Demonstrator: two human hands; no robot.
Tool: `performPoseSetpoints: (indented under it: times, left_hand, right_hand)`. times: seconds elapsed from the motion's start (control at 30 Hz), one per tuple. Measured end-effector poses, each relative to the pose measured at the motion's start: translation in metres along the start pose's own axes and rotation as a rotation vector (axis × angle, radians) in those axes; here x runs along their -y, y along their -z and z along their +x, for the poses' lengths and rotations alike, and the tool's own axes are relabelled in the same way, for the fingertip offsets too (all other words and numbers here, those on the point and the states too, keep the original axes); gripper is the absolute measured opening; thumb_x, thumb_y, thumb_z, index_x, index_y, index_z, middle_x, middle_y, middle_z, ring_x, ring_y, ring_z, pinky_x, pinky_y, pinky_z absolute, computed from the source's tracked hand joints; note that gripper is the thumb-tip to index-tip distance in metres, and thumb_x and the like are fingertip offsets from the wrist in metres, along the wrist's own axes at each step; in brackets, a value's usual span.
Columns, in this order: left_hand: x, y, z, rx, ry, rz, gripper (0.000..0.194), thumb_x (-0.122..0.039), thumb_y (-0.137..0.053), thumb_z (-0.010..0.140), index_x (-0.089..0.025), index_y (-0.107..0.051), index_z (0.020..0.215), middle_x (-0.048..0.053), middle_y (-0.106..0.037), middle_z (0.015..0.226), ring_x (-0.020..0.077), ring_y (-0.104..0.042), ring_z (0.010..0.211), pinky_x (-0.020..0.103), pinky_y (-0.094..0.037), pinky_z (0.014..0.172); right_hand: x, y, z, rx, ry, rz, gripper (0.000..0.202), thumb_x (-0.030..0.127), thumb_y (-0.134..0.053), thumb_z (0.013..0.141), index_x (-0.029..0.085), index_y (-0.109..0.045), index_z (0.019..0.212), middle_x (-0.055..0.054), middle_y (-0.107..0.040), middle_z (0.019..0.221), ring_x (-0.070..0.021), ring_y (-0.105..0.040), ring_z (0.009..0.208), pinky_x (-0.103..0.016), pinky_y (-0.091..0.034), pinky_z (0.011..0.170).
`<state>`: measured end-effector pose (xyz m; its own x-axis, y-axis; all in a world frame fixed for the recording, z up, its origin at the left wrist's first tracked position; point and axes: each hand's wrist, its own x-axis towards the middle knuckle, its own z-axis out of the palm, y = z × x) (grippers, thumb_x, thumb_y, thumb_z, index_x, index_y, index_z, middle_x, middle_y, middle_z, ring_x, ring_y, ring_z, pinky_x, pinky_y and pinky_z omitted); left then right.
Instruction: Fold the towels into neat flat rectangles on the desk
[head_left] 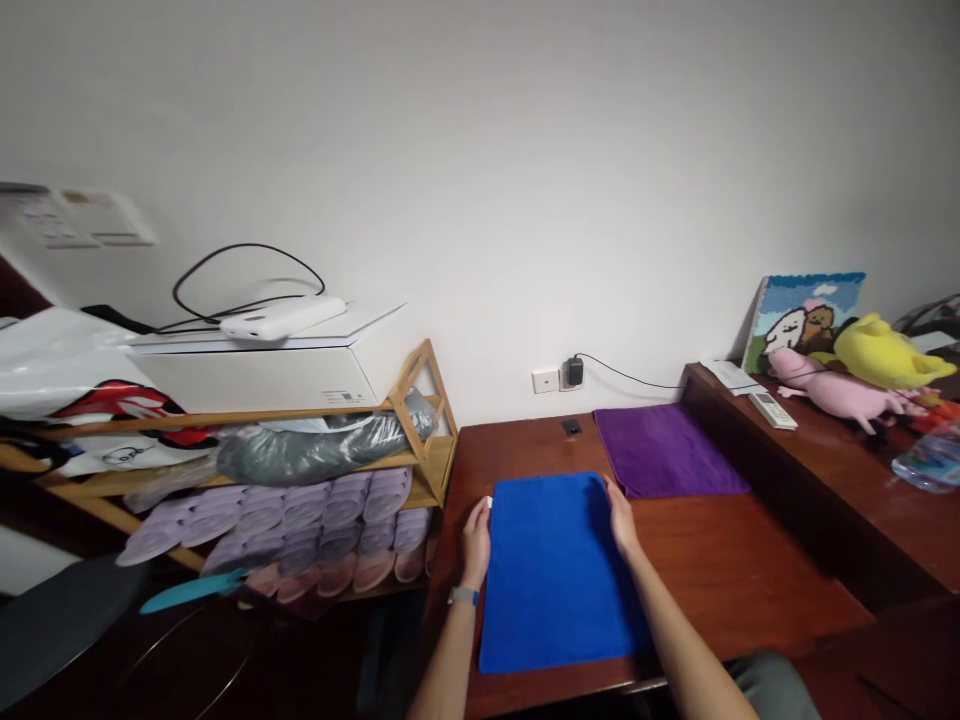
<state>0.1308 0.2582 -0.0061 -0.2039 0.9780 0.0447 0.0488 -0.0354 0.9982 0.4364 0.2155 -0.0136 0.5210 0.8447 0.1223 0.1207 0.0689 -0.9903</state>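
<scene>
A blue cloth (555, 570) lies flat on the dark wooden table (720, 560), folded into a rectangle. My left hand (475, 540) rests at its far left edge, fingers on the corner. My right hand (621, 518) touches its far right edge near the top corner. Both hands press against the cloth's sides; whether they pinch it I cannot tell. A purple cloth (664, 450) lies flat just beyond and to the right of the blue one.
A wooden shoe rack (420, 450) with several pale slippers, a bagged bundle and a white box stands left of the table. A raised shelf (840, 450) at right bears plush toys, a remote and a bottle. A wall socket (559, 378) with a charger is behind.
</scene>
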Motion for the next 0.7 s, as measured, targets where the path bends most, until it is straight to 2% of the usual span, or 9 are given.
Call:
performPoseSetpoints:
  times: [0.07,0.13,0.2,0.27,0.37,0.47,0.57,0.63,0.7]
  left_hand:
    - [0.000,-0.011,-0.021,0.099,-0.066,0.061,0.037,-0.044,-0.068,0.098,-0.022,-0.081,0.125,0.011,-0.077,0.148,0.0352,-0.062,0.150,0.059,-0.038,0.135]
    - [0.004,-0.029,-0.045,0.281,-0.231,0.246,0.037,-0.038,-0.066,0.099,-0.027,-0.080,0.131,0.006,-0.073,0.155,0.0307,-0.058,0.154,0.054,-0.036,0.138]
    - [0.010,-0.044,-0.063,0.453,-0.456,0.574,0.045,-0.033,-0.056,0.105,-0.027,-0.072,0.146,0.005,-0.065,0.164,0.0272,-0.053,0.159,0.052,-0.035,0.139]
    - [0.018,-0.050,-0.072,0.521,-0.634,0.922,0.051,-0.032,-0.044,0.110,-0.027,-0.062,0.158,0.007,-0.059,0.170,0.0261,-0.050,0.161,0.053,-0.037,0.137]
    - [0.032,-0.035,-0.067,0.438,-0.680,1.142,0.054,-0.037,-0.037,0.113,-0.031,-0.057,0.163,0.006,-0.058,0.171,0.0265,-0.052,0.159,0.052,-0.042,0.132]
    - [0.045,-0.006,-0.052,0.332,-0.655,1.170,0.056,-0.042,-0.033,0.114,-0.033,-0.054,0.165,0.006,-0.059,0.170,0.0276,-0.053,0.158,0.054,-0.043,0.131]
    - [0.052,0.014,-0.042,0.289,-0.659,1.183,0.059,-0.045,-0.030,0.115,-0.032,-0.047,0.169,0.008,-0.058,0.170,0.0283,-0.053,0.158,0.055,-0.045,0.129]
    - [0.051,0.015,-0.043,0.284,-0.671,1.190,0.060,-0.044,-0.030,0.115,-0.029,-0.044,0.171,0.010,-0.059,0.170,0.0282,-0.054,0.158,0.054,-0.046,0.129]
    - [0.048,0.006,-0.050,0.284,-0.704,1.185,0.060,-0.043,-0.030,0.115,-0.027,-0.042,0.172,0.011,-0.059,0.169,0.0274,-0.054,0.158,0.053,-0.046,0.129]
  right_hand:
    - [0.003,-0.008,-0.023,0.098,0.069,-0.109,0.090,0.084,-0.039,0.099,0.017,-0.069,0.152,-0.018,-0.067,0.157,-0.0370,-0.059,0.152,-0.057,-0.043,0.130]
    - [0.003,-0.021,-0.051,0.263,0.199,-0.280,0.077,0.072,-0.040,0.105,0.020,-0.066,0.156,-0.015,-0.062,0.164,-0.0363,-0.052,0.158,-0.057,-0.036,0.135]
    - [0.002,-0.033,-0.076,0.407,0.311,-0.461,0.065,0.057,-0.041,0.109,0.021,-0.064,0.159,-0.013,-0.058,0.167,-0.0349,-0.048,0.161,-0.054,-0.032,0.137]
    - [0.000,-0.038,-0.091,0.486,0.357,-0.635,0.059,0.044,-0.040,0.111,0.023,-0.061,0.161,-0.011,-0.055,0.169,-0.0332,-0.046,0.162,-0.050,-0.030,0.138]
    - [-0.002,-0.024,-0.089,0.510,0.348,-0.867,0.060,0.037,-0.039,0.110,0.024,-0.053,0.167,-0.008,-0.047,0.174,-0.0319,-0.041,0.165,-0.053,-0.028,0.139]
    - [-0.005,0.006,-0.073,0.466,0.272,-1.048,0.062,0.040,-0.037,0.111,0.024,-0.043,0.171,-0.008,-0.039,0.178,-0.0289,-0.035,0.168,-0.055,-0.027,0.138]
    - [-0.008,0.032,-0.061,0.427,0.220,-1.124,0.064,0.044,-0.033,0.113,0.024,-0.038,0.173,-0.008,-0.034,0.180,-0.0255,-0.033,0.169,-0.052,-0.026,0.138]
    - [-0.006,0.037,-0.058,0.435,0.220,-1.141,0.064,0.046,-0.031,0.114,0.022,-0.038,0.173,-0.008,-0.033,0.180,-0.0255,-0.032,0.169,-0.051,-0.025,0.138]
    - [-0.002,0.030,-0.061,0.431,0.244,-1.149,0.065,0.045,-0.030,0.114,0.018,-0.040,0.172,-0.011,-0.034,0.180,-0.0272,-0.031,0.170,-0.051,-0.024,0.139]
